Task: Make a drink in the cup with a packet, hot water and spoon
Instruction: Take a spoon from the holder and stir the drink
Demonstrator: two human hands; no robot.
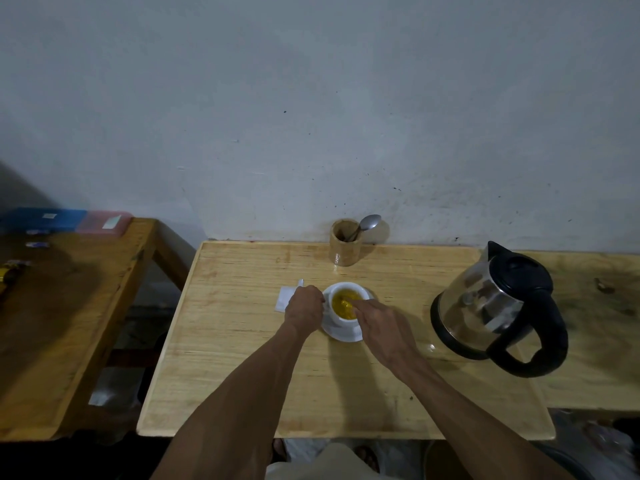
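A white cup (pixel 337 315) full of yellow drink stands on a white saucer (pixel 341 333) in the middle of the light wooden table (pixel 242 358). My left hand (pixel 304 308) is closed against the cup's left side, where the handle is hidden. My right hand (pixel 377 325) reaches over the cup's right rim, fingers pinched on a spoon (pixel 346 301) whose end dips into the drink. A white packet (pixel 285 297) lies flat just left of my left hand.
A glass and black electric kettle (pixel 498 310) stands at the right. A wooden holder (pixel 346 242) with another spoon (pixel 369 223) sits at the back against the wall. A darker table (pixel 69 323) at the left carries blue and pink boxes.
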